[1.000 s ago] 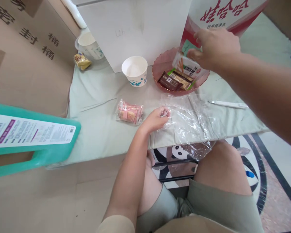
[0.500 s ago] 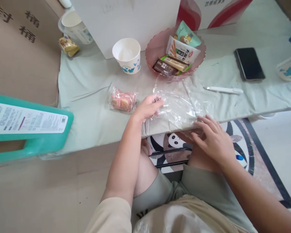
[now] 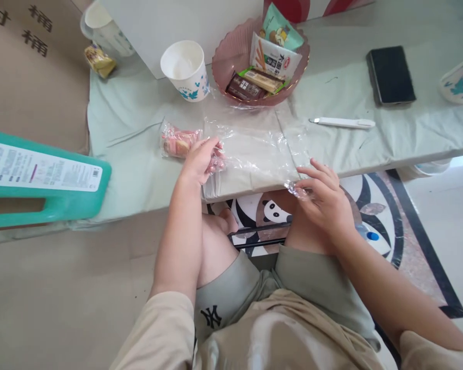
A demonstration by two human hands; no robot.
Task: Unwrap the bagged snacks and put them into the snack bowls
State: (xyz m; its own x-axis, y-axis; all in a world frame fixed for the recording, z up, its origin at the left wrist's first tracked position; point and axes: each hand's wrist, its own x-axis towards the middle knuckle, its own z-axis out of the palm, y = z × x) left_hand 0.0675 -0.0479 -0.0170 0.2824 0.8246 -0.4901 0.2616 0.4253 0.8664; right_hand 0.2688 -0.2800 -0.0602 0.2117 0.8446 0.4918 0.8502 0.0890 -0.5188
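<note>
Two hands (image 3: 324, 198), one plastic bag (image 3: 254, 149)

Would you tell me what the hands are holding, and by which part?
Both hold the clear plastic bag lying on the table: the left hand pinches its left end, the right hand its near right corner at the table edge.

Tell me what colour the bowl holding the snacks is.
Translucent pink bowl, best seen in the head view.

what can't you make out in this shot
Head view only:
- Pink wrapped snack: near end hidden behind the left hand.
- Clear plastic bag: its corner is bunched in the right hand fingers.
- Patterned paper cup at far right: cut off by the frame edge.
- Snack packets in the pink scalloped bowl: print too small.
</note>
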